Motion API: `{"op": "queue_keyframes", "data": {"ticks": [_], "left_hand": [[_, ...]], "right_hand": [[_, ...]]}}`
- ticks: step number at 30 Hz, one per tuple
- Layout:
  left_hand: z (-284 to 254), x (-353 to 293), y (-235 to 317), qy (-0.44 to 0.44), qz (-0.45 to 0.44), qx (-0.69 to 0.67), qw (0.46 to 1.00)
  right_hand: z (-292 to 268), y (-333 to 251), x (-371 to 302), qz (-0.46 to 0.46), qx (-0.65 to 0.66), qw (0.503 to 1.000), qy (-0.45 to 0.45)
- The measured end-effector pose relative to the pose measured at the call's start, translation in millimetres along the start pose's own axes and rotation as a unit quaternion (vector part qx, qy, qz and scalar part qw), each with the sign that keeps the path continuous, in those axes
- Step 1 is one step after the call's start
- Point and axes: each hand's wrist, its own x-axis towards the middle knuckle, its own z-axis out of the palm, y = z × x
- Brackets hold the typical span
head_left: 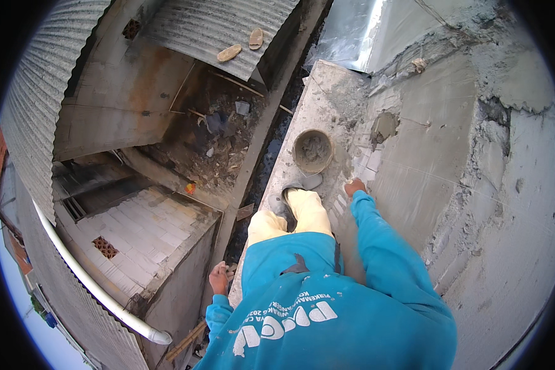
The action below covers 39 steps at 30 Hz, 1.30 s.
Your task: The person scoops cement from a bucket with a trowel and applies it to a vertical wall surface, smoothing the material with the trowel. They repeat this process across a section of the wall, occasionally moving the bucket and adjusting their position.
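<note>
My right hand (353, 187) reaches forward to the foot of the partly plastered wall (438, 132), its fingers curled in. Whether anything is inside them is too small to make out. At my left side, my left hand (218, 279) hangs low beside the ledge edge with its fingers bent together; what they hold, if anything, does not show. A round bucket (296, 154) with grey wet mortar (315, 148) inside stands on the ledge (293, 126) just ahead of my feet. Neither hand touches the bucket. Bare blocks (369, 165) show through near my right hand.
The ledge is narrow and drops on the left to a dark gutter (266, 166) and a rubble-strewn yard (225, 139). Corrugated roofing (191, 28) holds a pair of sandals (229, 53). A white pipe (98, 296) runs at lower left. Shiny sheeting (345, 37) lies far ahead.
</note>
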Motion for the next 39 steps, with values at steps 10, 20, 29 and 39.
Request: {"op": "queue_keyframes", "data": {"ticks": [10,20,29,39], "left_hand": [[-57.1,-42.6,-118.6,0.000,-0.058,-0.004,0.998],[-40.3,-11.6,-127.7,-0.024,-0.077,-0.101,0.992],[-40.1,7.7,-209.9,-0.141,0.001,-0.187,0.972],[-59.6,-0.7,-151.6,-0.003,-0.060,-0.192,0.980]], "right_hand": [[2.7,-33.9,9.0,-0.141,-0.106,0.982,0.072],[23.9,-77.4,-56.2,-0.136,0.058,0.987,0.066],[42.8,-16.0,-118.8,-0.031,0.036,0.999,0.007],[77.5,45.1,-92.8,-0.023,0.084,0.996,0.026]]}}
